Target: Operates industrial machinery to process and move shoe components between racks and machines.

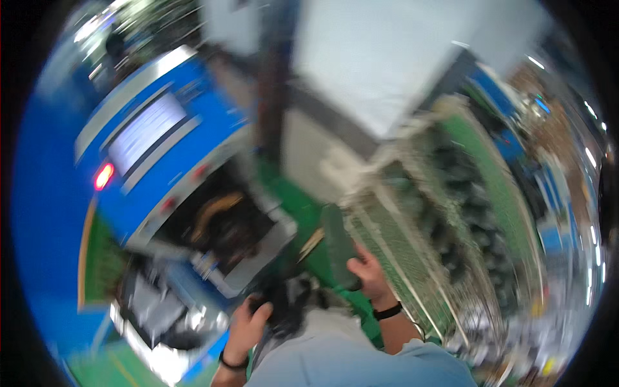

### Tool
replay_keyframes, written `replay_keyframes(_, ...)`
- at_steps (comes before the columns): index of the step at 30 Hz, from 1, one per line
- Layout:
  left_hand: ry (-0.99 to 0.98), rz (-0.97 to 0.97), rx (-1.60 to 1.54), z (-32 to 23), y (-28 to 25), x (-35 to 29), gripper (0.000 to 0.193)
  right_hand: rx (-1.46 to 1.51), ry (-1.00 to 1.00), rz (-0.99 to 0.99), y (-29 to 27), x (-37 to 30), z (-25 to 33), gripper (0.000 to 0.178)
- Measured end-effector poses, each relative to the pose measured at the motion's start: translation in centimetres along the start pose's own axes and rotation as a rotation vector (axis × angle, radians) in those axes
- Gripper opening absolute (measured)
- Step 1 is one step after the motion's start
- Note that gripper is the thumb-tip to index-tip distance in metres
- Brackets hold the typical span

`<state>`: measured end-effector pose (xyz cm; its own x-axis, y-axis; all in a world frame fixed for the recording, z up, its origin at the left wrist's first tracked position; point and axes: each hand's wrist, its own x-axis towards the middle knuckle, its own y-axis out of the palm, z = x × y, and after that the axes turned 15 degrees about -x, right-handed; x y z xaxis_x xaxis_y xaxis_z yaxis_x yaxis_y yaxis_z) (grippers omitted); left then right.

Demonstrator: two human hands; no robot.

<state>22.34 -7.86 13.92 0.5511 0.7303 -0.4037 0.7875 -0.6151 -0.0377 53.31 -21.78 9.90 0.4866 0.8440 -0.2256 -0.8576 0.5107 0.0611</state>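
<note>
The whole view is smeared by motion. My right hand [369, 273], with a black band at the wrist, grips the lower end of a long, flat, dark green piece with rounded ends [336, 242]. It is held upright beside the rack. My left hand [247, 327], also with a black wristband, is lower and nearer my body. Its thumb and fingers close around a black object [278, 316], too blurred to name. To the left stands a blue machine [216, 106] with a dark open work space at its front.
On the machine are a lit screen [147, 134] and a glowing red light [103, 176]. At right, a long rack [400, 258] with green surfaces carries rows of dark items [467, 193]. Behind stands a large white panel [387, 58]. Green floor [284, 187] shows between machine and rack.
</note>
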Motion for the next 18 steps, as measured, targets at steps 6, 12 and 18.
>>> replay_keyframes(6, -0.043, 0.204, -0.064, -2.9, 7.7, 5.1, 0.039, 0.165, -0.080, -0.451, -12.8, -8.3, 5.1, 0.084)
replay_keyframes(12, -0.105, 0.367, 0.143, -5.2, 14.2, 6.4, 0.039, 0.179, -0.392, -0.799, -18.4, -18.7, 7.8, 0.085)
replay_keyframes(18, -0.210, 0.419, 0.116, -3.8, 15.5, 8.6, 0.049, 0.595, -0.685, -0.966, -24.1, -26.3, 8.7, 0.059)
